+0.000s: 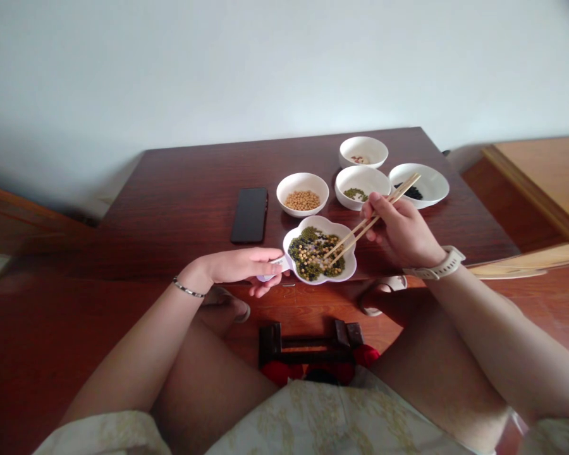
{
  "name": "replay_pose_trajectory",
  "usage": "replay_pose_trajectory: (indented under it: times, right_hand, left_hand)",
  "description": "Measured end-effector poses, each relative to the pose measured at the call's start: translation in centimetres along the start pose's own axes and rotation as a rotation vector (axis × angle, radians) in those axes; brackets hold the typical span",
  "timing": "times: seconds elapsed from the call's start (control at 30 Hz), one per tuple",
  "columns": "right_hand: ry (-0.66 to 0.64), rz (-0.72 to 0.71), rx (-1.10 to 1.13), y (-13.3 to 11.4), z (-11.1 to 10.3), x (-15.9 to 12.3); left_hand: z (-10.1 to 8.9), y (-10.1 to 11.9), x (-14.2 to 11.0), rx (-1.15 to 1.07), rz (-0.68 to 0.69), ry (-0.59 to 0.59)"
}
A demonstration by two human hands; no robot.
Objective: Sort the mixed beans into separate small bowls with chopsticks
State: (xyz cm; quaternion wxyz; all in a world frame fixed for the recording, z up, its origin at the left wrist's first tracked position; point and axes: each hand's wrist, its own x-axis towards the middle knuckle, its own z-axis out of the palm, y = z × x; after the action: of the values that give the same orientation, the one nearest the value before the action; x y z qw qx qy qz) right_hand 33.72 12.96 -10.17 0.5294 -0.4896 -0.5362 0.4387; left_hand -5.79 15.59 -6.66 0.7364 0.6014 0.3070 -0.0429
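Observation:
My left hand [251,266] is closed around the short handle of a white flower-shaped dish [352,264] at the table's front edge. Inside the dish lie mixed beans [313,251], green, yellow and dark. My right hand [401,227] grips a pair of wooden chopsticks [360,227], their tips down among the beans in the dish; whether a bean is between the tips I cannot tell. Just behind the dish stands a white bowl [284,196] of yellow soybeans [302,200]. Beyond my right hand is a white bowl [340,189] with green beans [355,194].
A white bowl [436,183] with black beans [413,191] stands at the right, and another bowl [377,151] with a few reddish and pale pieces at the back. A black phone [249,215] lies left of the soybeans. The dark wooden table [194,183] meets the wall.

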Motion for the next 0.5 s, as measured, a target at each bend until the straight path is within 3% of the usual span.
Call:
replay_pose_trajectory:
  times: [0.1,0.5]
  right_hand:
    - [-0.033,0.086,0.003,-0.7,-0.39,-0.08]
    - [0.0,0.053,-0.011,-0.83,0.46,-0.11]
  left_hand:
    - [-0.07,0.02,-0.03,0.002,-0.01,-0.013]
    - [0.25,0.52,-0.24,0.006,-0.002,-0.003]
